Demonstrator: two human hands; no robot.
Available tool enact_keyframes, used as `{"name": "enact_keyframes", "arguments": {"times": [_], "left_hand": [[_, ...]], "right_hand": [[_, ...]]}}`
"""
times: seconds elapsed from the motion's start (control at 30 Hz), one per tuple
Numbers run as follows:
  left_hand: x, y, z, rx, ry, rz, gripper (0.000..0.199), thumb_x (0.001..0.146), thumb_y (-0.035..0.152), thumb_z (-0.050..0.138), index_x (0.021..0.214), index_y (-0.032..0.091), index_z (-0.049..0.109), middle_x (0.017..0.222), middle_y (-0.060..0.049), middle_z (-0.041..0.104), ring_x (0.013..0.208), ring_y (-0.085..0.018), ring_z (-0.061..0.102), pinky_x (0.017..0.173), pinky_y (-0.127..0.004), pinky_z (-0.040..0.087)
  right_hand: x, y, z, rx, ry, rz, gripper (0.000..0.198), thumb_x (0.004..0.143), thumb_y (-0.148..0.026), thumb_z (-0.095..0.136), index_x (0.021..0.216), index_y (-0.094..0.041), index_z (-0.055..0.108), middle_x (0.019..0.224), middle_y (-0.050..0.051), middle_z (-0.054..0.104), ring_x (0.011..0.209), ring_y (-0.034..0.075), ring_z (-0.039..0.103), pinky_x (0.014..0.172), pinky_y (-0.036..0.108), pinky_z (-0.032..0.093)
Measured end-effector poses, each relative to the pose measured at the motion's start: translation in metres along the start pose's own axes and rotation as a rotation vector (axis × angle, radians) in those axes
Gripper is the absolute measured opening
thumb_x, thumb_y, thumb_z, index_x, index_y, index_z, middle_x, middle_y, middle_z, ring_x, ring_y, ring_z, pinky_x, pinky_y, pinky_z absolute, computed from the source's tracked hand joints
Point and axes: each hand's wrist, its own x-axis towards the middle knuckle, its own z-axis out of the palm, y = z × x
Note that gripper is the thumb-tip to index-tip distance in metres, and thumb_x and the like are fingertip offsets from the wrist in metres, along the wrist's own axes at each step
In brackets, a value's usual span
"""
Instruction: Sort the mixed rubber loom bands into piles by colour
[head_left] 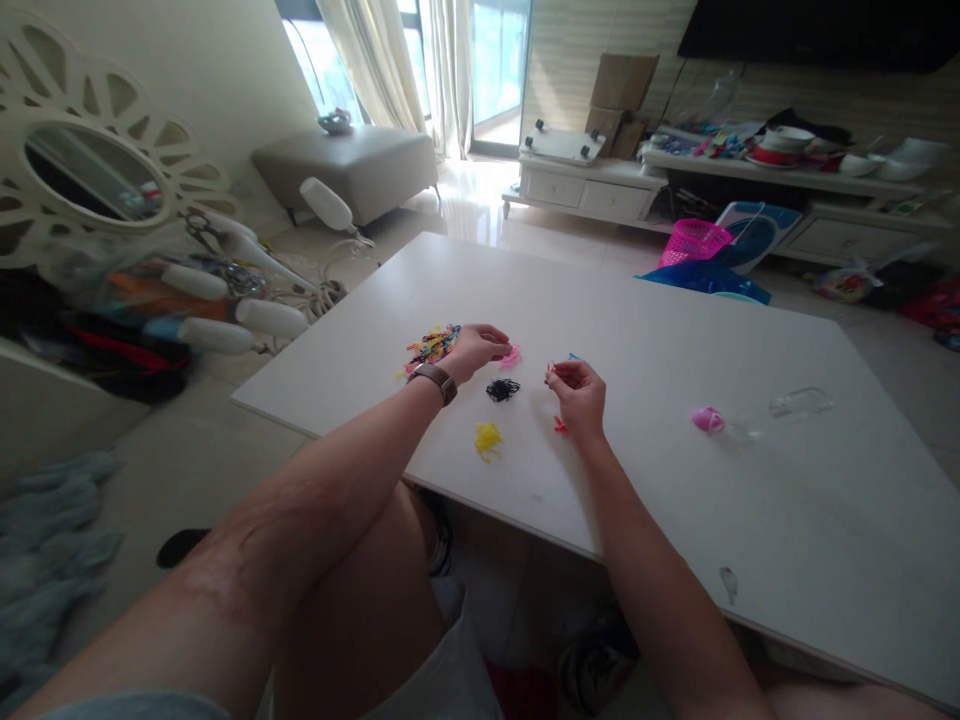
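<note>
My left hand [482, 350] reaches over the table beside a multicoloured pile of small elastic bands [431, 346]. Its fingers are drawn together at a small heap of pink bands [511, 357]; what they pinch, if anything, is hidden. To the right, my right hand [581, 395] is closed, with a small reddish elastic band [550, 370] at its fingertips. Red bands [560, 425] lie just under that hand, and a bit of blue [574, 356] shows behind it. Between the hands sits a heap of black bands [502, 390], with yellow bands [488, 440] nearer me.
On the right of the white table [660, 350] lies a clear container [795, 403] near a pink piece [707, 419]. A small flat scrap [728, 584] rests near the front edge. A white-shaded lamp [328, 205] stands left; a pink basket [694, 242] is beyond the table.
</note>
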Motion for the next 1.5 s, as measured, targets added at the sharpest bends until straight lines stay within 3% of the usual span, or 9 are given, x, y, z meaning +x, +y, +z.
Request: {"name": "enact_keyframes", "arguments": {"times": [0.17, 0.4, 0.67, 0.9, 1.1, 1.2, 1.4, 1.5], "left_hand": [[0.002, -0.008, -0.003, 0.041, 0.036, -0.047, 0.021, 0.057, 0.008, 0.085, 0.068, 0.011, 0.067, 0.07, -0.005, 0.069, 0.069, -0.014, 0.067, 0.084, -0.032, 0.057], [0.012, -0.008, -0.005, -0.039, -0.004, -0.103, 0.02, 0.065, 0.014, 0.083, 0.079, 0.011, 0.068, 0.079, -0.01, 0.071, 0.078, -0.018, 0.072, 0.085, -0.032, 0.057], [0.01, 0.009, -0.011, 0.013, 0.076, -0.081, 0.01, 0.072, 0.015, 0.074, 0.078, 0.015, 0.066, 0.091, -0.009, 0.071, 0.075, -0.017, 0.072, 0.075, -0.029, 0.057], [-0.001, 0.017, -0.014, 0.097, 0.098, -0.09, 0.012, 0.071, 0.017, 0.074, 0.08, 0.015, 0.066, 0.093, -0.009, 0.071, 0.074, -0.017, 0.071, 0.067, -0.025, 0.052], [0.003, 0.015, -0.025, 0.108, 0.089, -0.065, 0.012, 0.071, 0.017, 0.073, 0.082, 0.016, 0.067, 0.094, -0.01, 0.071, 0.074, -0.017, 0.07, 0.066, -0.026, 0.051], [0.004, 0.016, -0.032, 0.105, 0.103, -0.044, 0.014, 0.069, 0.019, 0.075, 0.081, 0.016, 0.067, 0.092, -0.009, 0.071, 0.073, -0.016, 0.069, 0.066, -0.026, 0.051], [0.001, 0.03, -0.044, 0.071, 0.169, -0.013, 0.015, 0.069, 0.018, 0.075, 0.08, 0.016, 0.065, 0.088, -0.009, 0.07, 0.072, -0.016, 0.069, 0.067, -0.028, 0.053], [0.001, 0.036, -0.057, 0.083, 0.242, 0.006, 0.016, 0.068, 0.018, 0.075, 0.081, 0.016, 0.065, 0.087, -0.008, 0.07, 0.072, -0.016, 0.069, 0.068, -0.028, 0.054]], "right_hand": [[0.002, 0.002, -0.001, 0.001, 0.006, 0.002, 0.029, 0.069, -0.039, 0.077, 0.084, -0.018, 0.063, 0.079, 0.003, 0.07, 0.073, 0.017, 0.067, 0.073, 0.034, 0.058], [0.005, 0.002, -0.006, -0.017, 0.02, -0.018, 0.026, 0.072, -0.039, 0.074, 0.085, -0.018, 0.065, 0.08, 0.003, 0.07, 0.073, 0.017, 0.067, 0.073, 0.034, 0.057], [0.024, 0.0, -0.036, -0.064, 0.087, -0.009, 0.018, 0.071, -0.032, 0.071, 0.081, -0.018, 0.071, 0.076, 0.002, 0.07, 0.068, 0.016, 0.062, 0.066, 0.031, 0.052], [0.026, -0.011, -0.063, -0.493, -0.246, -0.038, 0.009, 0.066, -0.022, 0.057, 0.063, -0.019, 0.065, 0.062, -0.001, 0.061, 0.059, 0.014, 0.051, 0.057, 0.027, 0.04], [0.021, -0.013, -0.066, -0.612, -0.534, -0.014, 0.008, 0.062, -0.02, 0.05, 0.058, -0.02, 0.058, 0.059, -0.003, 0.056, 0.059, 0.013, 0.05, 0.057, 0.025, 0.037], [0.02, -0.013, -0.065, -0.638, -0.593, 0.003, 0.012, 0.06, -0.018, 0.049, 0.058, -0.02, 0.061, 0.06, -0.002, 0.06, 0.06, 0.014, 0.052, 0.057, 0.025, 0.038], [0.021, -0.008, -0.063, -0.607, -0.542, -0.046, 0.023, 0.063, -0.016, 0.048, 0.067, -0.021, 0.071, 0.069, 0.002, 0.068, 0.066, 0.018, 0.059, 0.061, 0.029, 0.044], [0.021, -0.005, -0.062, -0.615, -0.582, -0.048, 0.028, 0.064, -0.018, 0.047, 0.07, -0.021, 0.074, 0.068, 0.002, 0.068, 0.066, 0.018, 0.059, 0.062, 0.029, 0.044]]}}
